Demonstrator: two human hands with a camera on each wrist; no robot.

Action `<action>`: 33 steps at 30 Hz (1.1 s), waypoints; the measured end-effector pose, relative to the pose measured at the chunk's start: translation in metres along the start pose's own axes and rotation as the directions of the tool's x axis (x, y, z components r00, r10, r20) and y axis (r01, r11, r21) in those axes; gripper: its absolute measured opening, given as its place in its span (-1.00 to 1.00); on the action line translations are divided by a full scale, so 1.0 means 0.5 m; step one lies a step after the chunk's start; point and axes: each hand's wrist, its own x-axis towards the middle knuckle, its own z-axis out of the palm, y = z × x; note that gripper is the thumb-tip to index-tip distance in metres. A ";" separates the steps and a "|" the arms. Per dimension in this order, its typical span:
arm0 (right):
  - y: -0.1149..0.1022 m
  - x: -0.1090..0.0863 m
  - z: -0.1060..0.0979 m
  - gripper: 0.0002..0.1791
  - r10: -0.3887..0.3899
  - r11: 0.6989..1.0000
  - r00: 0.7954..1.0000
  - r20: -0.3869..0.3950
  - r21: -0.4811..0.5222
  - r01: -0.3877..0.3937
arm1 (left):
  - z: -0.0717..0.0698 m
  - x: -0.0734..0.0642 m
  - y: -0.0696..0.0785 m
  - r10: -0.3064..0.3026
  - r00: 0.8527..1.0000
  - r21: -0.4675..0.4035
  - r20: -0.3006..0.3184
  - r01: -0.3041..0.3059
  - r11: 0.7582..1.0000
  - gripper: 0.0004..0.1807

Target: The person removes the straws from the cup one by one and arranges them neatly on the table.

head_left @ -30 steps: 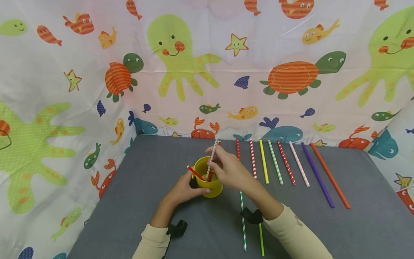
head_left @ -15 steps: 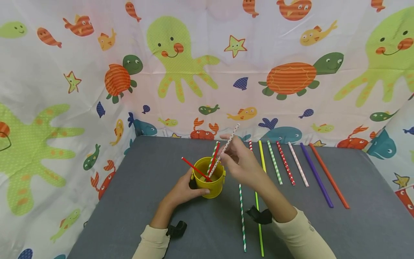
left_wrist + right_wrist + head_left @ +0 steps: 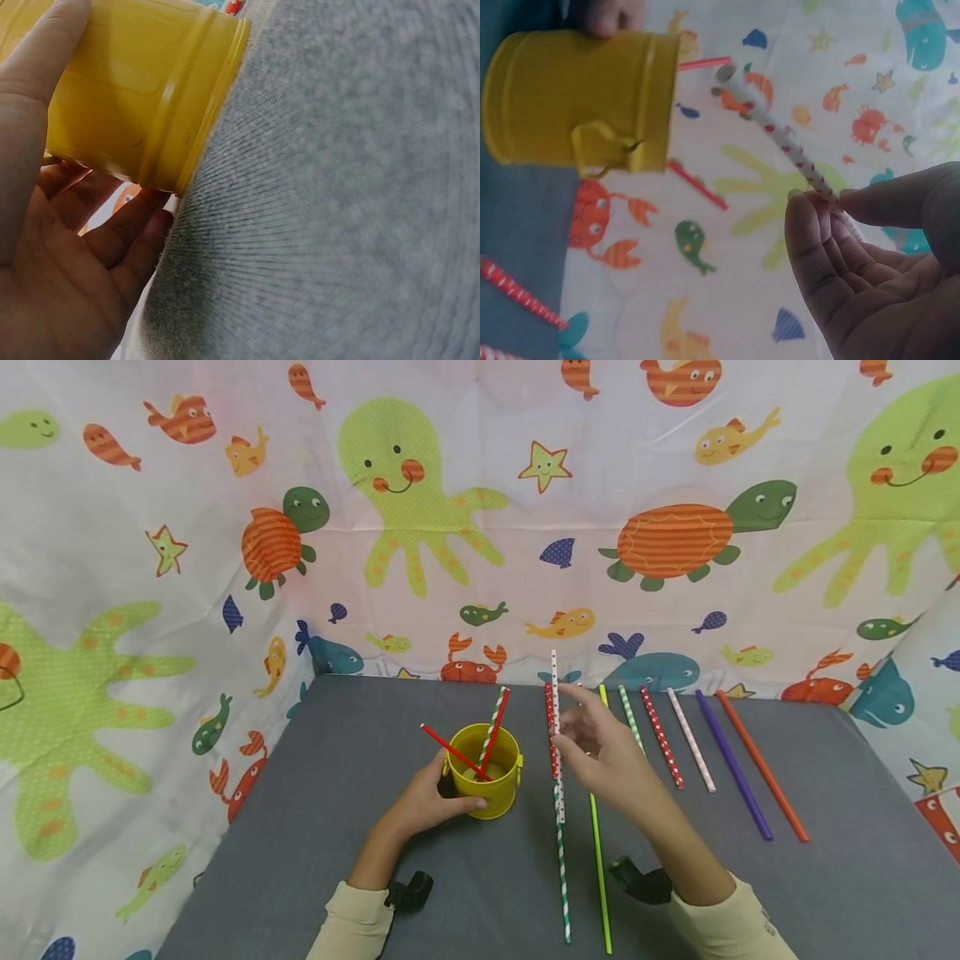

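In the head view my left hand (image 3: 423, 806) grips the small yellow bucket (image 3: 495, 800), thumb across its front and fingers behind, as the left wrist view also shows on the bucket's wall (image 3: 120, 82). Two red straws and a green-striped straw (image 3: 498, 702) lean inside it. Right of the bucket, my right hand (image 3: 607, 760) pinches a white straw with red dots (image 3: 780, 139) between thumb and fingertips. That straw stands outside the bucket, held near its middle. It overlaps a red dotted straw (image 3: 548, 710) and a green-striped straw (image 3: 564, 885) in the head view.
On the grey table (image 3: 330, 752) several straws lie in a row to the right, among them a pink-white one (image 3: 692, 739), a purple one (image 3: 735, 766) and an orange one (image 3: 763, 766). A lime green straw (image 3: 602, 877) lies nearer the front. A printed sea-animal curtain (image 3: 525, 568) hangs behind.
My right hand has drawn the white dotted straw out of the bucket and carried it to the right, turning it more upright. The left hand still holds the bucket in place.
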 end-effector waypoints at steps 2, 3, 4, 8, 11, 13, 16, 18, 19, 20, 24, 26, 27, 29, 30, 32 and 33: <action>0.011 -0.011 -0.007 -0.27 0.019 1.000 1.000 0.004 0.011 -0.019 | 0.000 0.000 -0.001 -0.006 1.000 -0.001 -0.001 0.006 1.000 -0.05; 0.015 -0.017 -0.011 -0.25 0.030 0.999 0.999 0.009 0.016 -0.031 | 0.000 0.000 0.000 -0.010 1.000 -0.001 -0.002 0.010 1.000 -0.04; 0.019 -0.022 -0.013 -0.24 0.040 0.999 0.999 0.014 0.022 -0.041 | -0.001 0.000 -0.001 -0.011 1.000 -0.002 -0.004 0.011 1.000 -0.04; 0.033 -0.042 -0.021 -0.23 0.083 0.996 0.995 0.056 0.010 -0.084 | -0.001 -0.001 -0.001 -0.020 1.000 0.008 -0.008 0.020 1.000 -0.03; 0.043 -0.057 -0.025 -0.25 0.111 0.994 0.990 0.089 -0.014 -0.111 | 0.001 -0.001 -0.001 -0.018 1.000 0.002 -0.009 0.018 1.000 -0.01; 0.049 -0.067 -0.027 -0.28 0.127 0.991 0.987 0.103 -0.042 -0.123 | 0.002 0.000 -0.002 -0.015 1.000 -0.009 -0.009 0.014 1.000 -0.01; 0.059 -0.083 -0.032 -0.36 0.159 0.985 0.980 0.118 -0.083 -0.149 | 0.002 0.001 -0.001 -0.013 1.000 -0.013 -0.009 0.013 1.000 -0.01; 0.066 -0.093 -0.036 -0.44 0.175 0.981 0.976 0.128 -0.105 -0.162 | 0.001 0.001 -0.001 -0.017 1.000 -0.005 -0.008 0.017 1.000 -0.01; 0.071 -0.099 -0.037 -0.47 0.182 0.979 0.974 0.134 -0.111 -0.168 | 0.001 0.001 0.000 -0.019 1.000 -0.001 -0.006 0.019 1.000 -0.02; 0.075 -0.105 -0.038 -0.51 0.188 0.978 0.972 0.140 -0.117 -0.172 | 0.001 0.001 0.000 -0.022 1.000 0.005 -0.005 0.022 1.000 -0.02; 0.091 -0.126 -0.042 -0.62 0.210 0.973 0.967 0.146 -0.131 -0.191 | 0.001 0.000 -0.002 -0.025 1.000 0.010 -0.001 0.025 1.000 -0.02; 0.098 -0.136 -0.044 -0.66 0.216 0.970 0.966 0.144 -0.148 -0.195 | 0.001 0.001 -0.002 -0.022 1.000 0.009 -0.003 0.022 1.000 -0.02; 0.102 -0.141 -0.045 -0.67 0.222 0.967 0.965 0.142 -0.157 -0.199 | 0.001 0.001 -0.002 -0.021 1.000 0.007 -0.004 0.021 1.000 -0.02; 0.111 -0.151 -0.046 -0.69 0.229 0.963 0.964 0.139 -0.179 -0.203 | 0.000 0.001 -0.002 -0.015 1.000 0.005 -0.006 0.015 1.000 -0.02; 0.116 -0.156 -0.046 -0.70 0.230 0.961 0.964 0.136 -0.188 -0.203 | 0.000 0.001 -0.002 -0.013 1.000 0.004 -0.006 0.013 1.000 -0.02; 0.124 -0.166 -0.047 -0.72 0.228 0.958 0.964 0.133 -0.205 -0.199 | 0.000 0.002 -0.003 -0.010 1.000 0.005 -0.003 0.010 1.000 -0.02; 0.129 -0.171 -0.048 -0.73 0.226 0.958 0.965 0.132 -0.212 -0.195 | 0.000 0.002 -0.003 -0.010 1.000 0.008 -0.002 0.010 1.000 -0.02</action>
